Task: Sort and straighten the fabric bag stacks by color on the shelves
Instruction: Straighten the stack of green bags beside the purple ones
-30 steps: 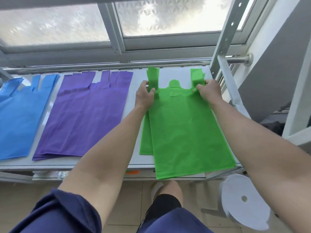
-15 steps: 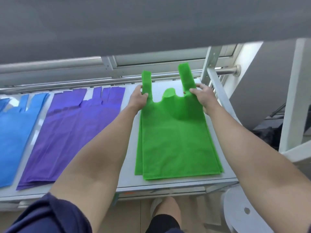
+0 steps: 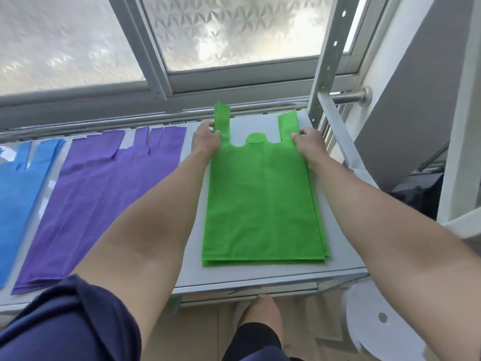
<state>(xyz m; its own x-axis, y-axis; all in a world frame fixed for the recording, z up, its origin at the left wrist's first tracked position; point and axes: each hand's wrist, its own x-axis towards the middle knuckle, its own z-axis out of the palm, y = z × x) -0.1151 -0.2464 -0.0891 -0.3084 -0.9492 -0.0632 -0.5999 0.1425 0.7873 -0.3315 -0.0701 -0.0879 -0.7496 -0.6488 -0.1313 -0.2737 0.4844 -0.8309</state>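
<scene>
A stack of green fabric bags (image 3: 263, 204) lies flat on the right part of the white shelf (image 3: 260, 278), handles pointing toward the window. My left hand (image 3: 205, 140) grips the stack at the base of its left handle. My right hand (image 3: 308, 143) grips it at the base of the right handle. The stack's edges line up closely, with a thin fringe of lower bags showing at the bottom and right. A purple bag stack (image 3: 104, 199) lies to the left of it, and a blue stack (image 3: 18, 194) lies at the far left, partly cut off.
A frosted window (image 3: 234, 35) runs behind the shelf. A perforated white upright (image 3: 328, 61) and a slanted brace stand at the shelf's right end, close to my right hand. A white round stool (image 3: 385, 324) sits on the floor at the lower right.
The top green bag, skewed over the stack's front edge a second ago, has been pulled back and squared onto the stack. Both hands stayed on the handle bases. The head tilted down, then up.
</scene>
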